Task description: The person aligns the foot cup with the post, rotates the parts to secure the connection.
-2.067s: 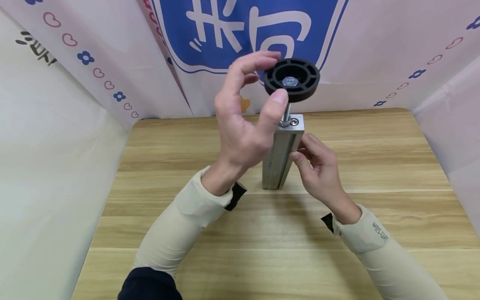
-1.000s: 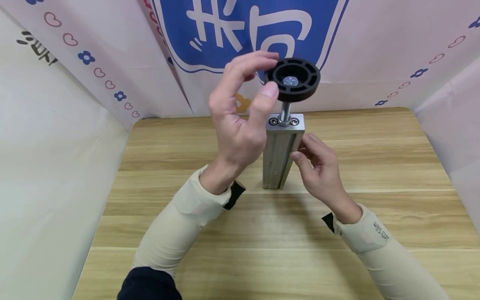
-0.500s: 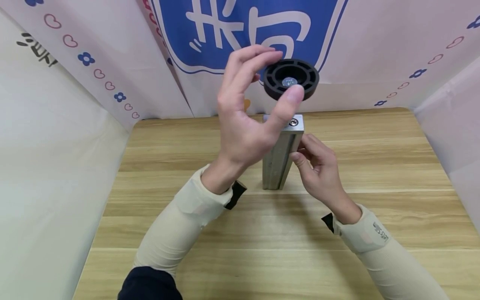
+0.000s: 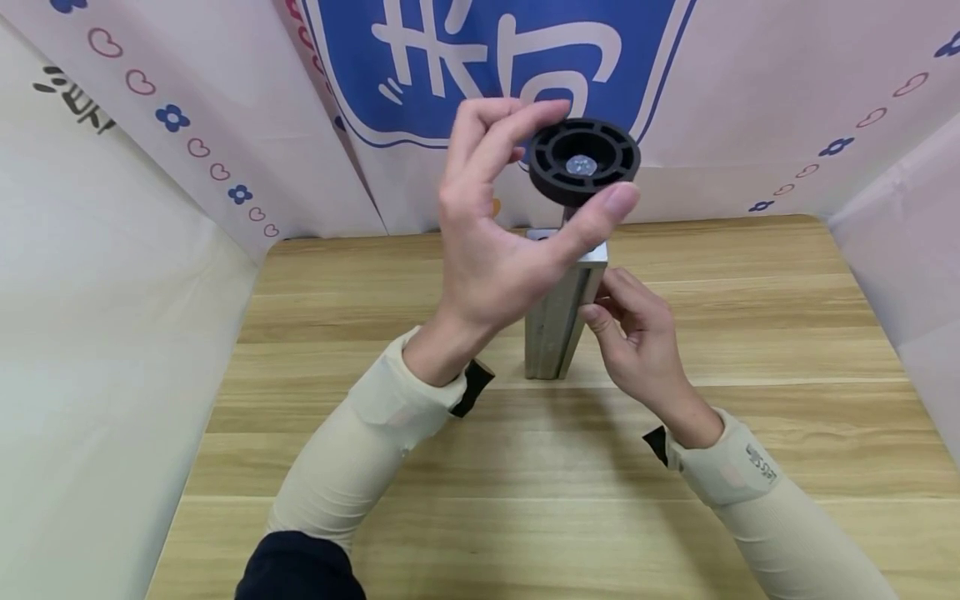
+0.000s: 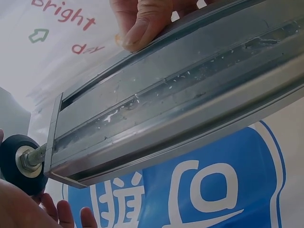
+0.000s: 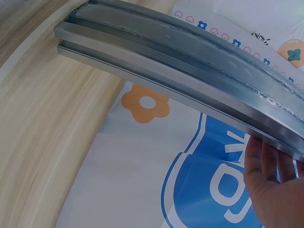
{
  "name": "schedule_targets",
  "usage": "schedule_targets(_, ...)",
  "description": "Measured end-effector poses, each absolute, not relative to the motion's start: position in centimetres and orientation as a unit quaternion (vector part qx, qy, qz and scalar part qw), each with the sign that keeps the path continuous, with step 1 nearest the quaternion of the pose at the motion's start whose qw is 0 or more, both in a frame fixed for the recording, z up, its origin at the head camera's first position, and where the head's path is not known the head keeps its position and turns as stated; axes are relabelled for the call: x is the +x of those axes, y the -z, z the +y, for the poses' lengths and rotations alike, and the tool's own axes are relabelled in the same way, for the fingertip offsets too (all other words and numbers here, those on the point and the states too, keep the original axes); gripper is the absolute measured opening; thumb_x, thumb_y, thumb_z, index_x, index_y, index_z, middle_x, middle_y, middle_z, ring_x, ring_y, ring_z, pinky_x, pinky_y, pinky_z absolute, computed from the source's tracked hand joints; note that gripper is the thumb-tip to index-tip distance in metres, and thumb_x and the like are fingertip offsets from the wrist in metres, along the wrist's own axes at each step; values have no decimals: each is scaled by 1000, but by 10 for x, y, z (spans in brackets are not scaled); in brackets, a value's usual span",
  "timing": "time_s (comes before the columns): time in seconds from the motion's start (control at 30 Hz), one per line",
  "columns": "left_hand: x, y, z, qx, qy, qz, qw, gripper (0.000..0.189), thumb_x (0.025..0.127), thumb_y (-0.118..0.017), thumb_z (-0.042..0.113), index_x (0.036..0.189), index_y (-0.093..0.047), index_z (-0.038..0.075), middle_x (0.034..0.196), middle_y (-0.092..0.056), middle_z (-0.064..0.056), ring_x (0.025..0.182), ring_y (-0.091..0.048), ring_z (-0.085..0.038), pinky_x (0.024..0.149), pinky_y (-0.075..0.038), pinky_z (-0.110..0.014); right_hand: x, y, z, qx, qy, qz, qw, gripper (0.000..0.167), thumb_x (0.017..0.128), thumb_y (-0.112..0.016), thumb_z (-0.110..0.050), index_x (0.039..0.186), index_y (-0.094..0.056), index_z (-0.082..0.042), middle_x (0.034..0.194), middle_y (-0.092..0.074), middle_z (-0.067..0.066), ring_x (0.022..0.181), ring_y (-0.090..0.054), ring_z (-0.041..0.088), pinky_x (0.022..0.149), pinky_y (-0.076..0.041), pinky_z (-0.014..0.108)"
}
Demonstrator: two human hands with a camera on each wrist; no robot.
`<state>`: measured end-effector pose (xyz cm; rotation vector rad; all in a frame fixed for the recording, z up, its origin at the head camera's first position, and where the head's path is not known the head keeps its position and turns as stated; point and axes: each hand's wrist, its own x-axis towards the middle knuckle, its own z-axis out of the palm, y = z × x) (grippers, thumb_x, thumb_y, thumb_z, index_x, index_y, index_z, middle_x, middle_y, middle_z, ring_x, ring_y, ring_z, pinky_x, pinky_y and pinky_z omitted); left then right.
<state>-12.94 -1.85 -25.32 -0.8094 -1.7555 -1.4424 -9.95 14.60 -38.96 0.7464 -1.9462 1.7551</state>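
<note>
An aluminium profile stands upright on the wooden table, with a black round levelling foot on a threaded bolt at its top end. My left hand holds the foot's rim, the thumb along the near side and the index finger at the far side. In the left wrist view, the foot sits apart from the end plate on its threaded stem. Lower down, my right hand pinches the profile's right side. The right wrist view shows its fingers at the profile's edge.
The wooden table reaches to a printed backdrop with a blue sign right behind the profile. White sheets enclose both sides. A black strap piece sticks out at my left cuff.
My left thumb first drew back left, then swept right across the foot's near rim, while its fingers shifted slightly at the far side. The right hand and the profile stay put.
</note>
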Motion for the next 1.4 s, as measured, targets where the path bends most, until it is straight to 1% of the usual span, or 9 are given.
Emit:
schedule_targets(0.17,-129,254,-18,-314,564,-677,355,58,76,-86,18,125,-69,-9,110,-59,-19,112,-49,-5,96,-48,-26,-99,390,146,266,-628,-702,206,57,100,-62,-36,130,-66,12,109,-69,-12,92,-63,8,82,-59,18)
schedule_targets(0.37,-130,255,-18,-318,562,-669,368,59,80,-78,20,127,-64,-12,113,-67,-23,112,-54,-7,96,-49,-28,-99,389,147,264,-625,-706,204,56,100,-62,-35,131,-66,12,110,-68,-13,93,-63,8,82,-59,19)
schedule_targets(0.57,-130,257,-20,-318,560,-670,369,57,83,-67,23,127,-63,-14,115,-72,-24,112,-56,-14,100,-46,-28,-99,387,146,260,-625,-707,204,53,101,-62,-31,133,-65,10,110,-68,-12,92,-62,8,81,-58,19)
schedule_targets(0.73,-129,258,-21,-323,568,-666,360,54,87,-60,20,127,-62,-15,118,-73,-26,111,-57,-21,101,-47,-29,-99,388,146,261,-625,-706,208,53,101,-62,-32,132,-65,11,109,-68,-12,92,-63,8,81,-58,17)
schedule_targets(0.87,-130,257,-22,-342,577,-655,348,52,90,-55,17,128,-59,-18,121,-73,-29,111,-58,-26,104,-50,-32,-99,388,146,261,-624,-706,210,52,101,-62,-31,132,-66,11,109,-68,-12,93,-64,8,81,-58,17)
schedule_targets(0.97,-130,257,-22,-358,583,-647,336,51,93,-51,14,130,-57,-20,123,-71,-32,113,-57,-28,109,-51,-35,-99,388,146,260,-622,-708,210,53,101,-62,-32,132,-66,11,109,-68,-12,93,-64,8,82,-59,18)
schedule_targets(1.03,-131,257,-22,-363,583,-646,333,50,94,-50,14,130,-57,-20,126,-70,-33,114,-55,-27,109,-50,-35,-99,388,146,259,-622,-709,209,53,101,-62,-32,132,-66,11,110,-68,-12,93,-64,8,82,-59,18)
schedule_targets(1.2,-129,256,-21,-354,567,-654,354,51,90,-54,19,128,-61,-16,128,-69,-30,118,-53,-24,105,-45,-30,-99,388,146,260,-621,-709,208,52,101,-62,-32,132,-66,10,110,-68,-11,94,-64,8,84,-60,19)
schedule_targets(1.4,-128,252,-18,-326,563,-660,376,60,80,-72,24,127,-61,-12,124,-64,-24,118,-56,-19,100,-48,-31,-99,389,146,266,-621,-707,209,56,101,-61,-35,133,-65,11,109,-67,-11,92,-63,7,84,-59,18)
